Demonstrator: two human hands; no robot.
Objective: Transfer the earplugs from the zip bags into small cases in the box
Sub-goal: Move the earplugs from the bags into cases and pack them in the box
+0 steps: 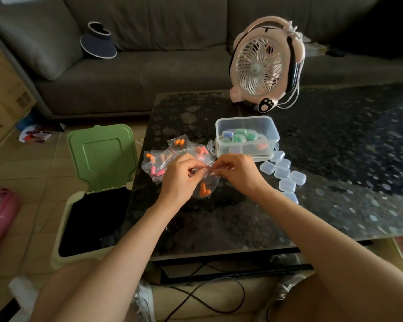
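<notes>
Head view.

1. Zip bag (206,184): clear, held above the tabletop (219,224) just below the view's centre. It hangs from its top edge, long axis running 12 to 6 o'clock and the sealed mouth at 12.
2. Orange earplugs (204,190): two, at the 6 o'clock end of the zip bag. One stands roughly 12 to 6; the other lies crosswise under it, and which way its tip points cannot be told.
3. Left hand (177,175): forearm enters from 7 o'clock, back of the hand up, fingers (191,167) curled and pinching the bag's top edge at its 9 o'clock side.
4. Right hand (239,173): forearm enters from 5 o'clock, back of the hand up, fingers (221,166) pinching the same edge at its 3 o'clock side. The two sets of fingertips nearly meet.
5. Bag pile (163,159): several flat zip bags with orange and pink earplugs, at 10 o'clock from the left hand.
6. Clear plastic box (247,135): open, at 12 o'clock from the right hand, holding small cases (239,137) in green, blue and clear.
7. Loose clear cases (283,170): a row on the tabletop at 3 o'clock from the right hand.
8. Desk fan (263,63): pink, upright, at 12 o'clock from the box.
9. Bin (100,156): green lid raised, on the floor at 9 o'clock from the tabletop.
</notes>
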